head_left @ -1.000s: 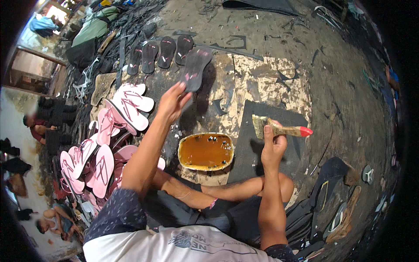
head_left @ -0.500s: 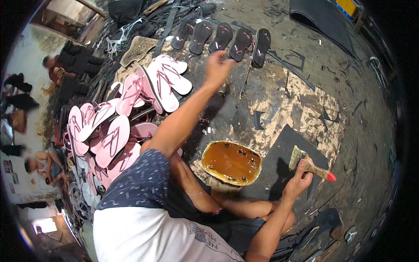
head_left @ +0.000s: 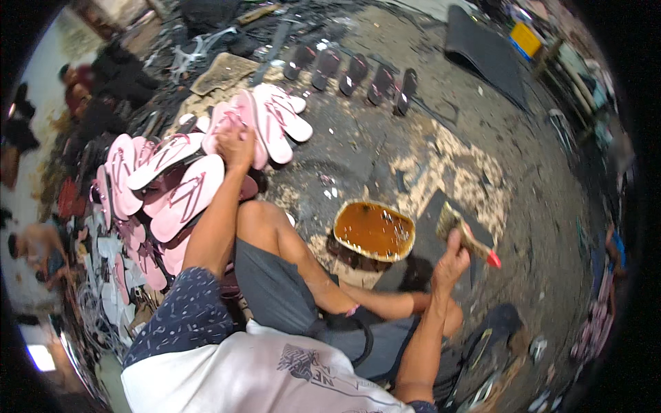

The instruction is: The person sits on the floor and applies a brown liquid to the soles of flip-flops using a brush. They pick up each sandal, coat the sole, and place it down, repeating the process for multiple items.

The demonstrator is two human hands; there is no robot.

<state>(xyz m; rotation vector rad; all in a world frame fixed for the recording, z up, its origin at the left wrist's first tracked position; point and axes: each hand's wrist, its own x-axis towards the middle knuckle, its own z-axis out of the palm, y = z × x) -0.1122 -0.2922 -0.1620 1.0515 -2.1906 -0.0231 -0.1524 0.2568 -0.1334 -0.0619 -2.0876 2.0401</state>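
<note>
Seated worker with both hands at work, seen from above. The left hand (head_left: 236,148) reaches across to the near heap of pink sandals (head_left: 186,196) on the worker's left and lies on one near the top, its fingers over the straps; whether they have closed on the sandal or merely touch it, I cannot tell, as the fingers blur into the pink. The sandals overlap at many angles, several showing thin, darker straps; paler ones lie at the far end of the heap.

The right hand (head_left: 452,263) is clasped around a broad brush (head_left: 477,246) close to its bristles, the thumb laid along it. The bristles point up and inward, toward the worker's left; the red-tipped handle slants outward to the right. The brush is held above a dark sheet (head_left: 425,224), beside the container and apart from it.

Centre: an oblong container (head_left: 375,257) with a pale, coated rim, holding amber liquid (head_left: 372,227) with dark specks at the surface. It stands just in front of the worker's crossed legs (head_left: 313,279).

Beyond: five dark soles (head_left: 354,74) bearing small pink marks, set side by side in a slanting row, well apart from the container. Upper right: a large dark mat (head_left: 482,62), partly curled, near a yellow box (head_left: 525,41).
</note>
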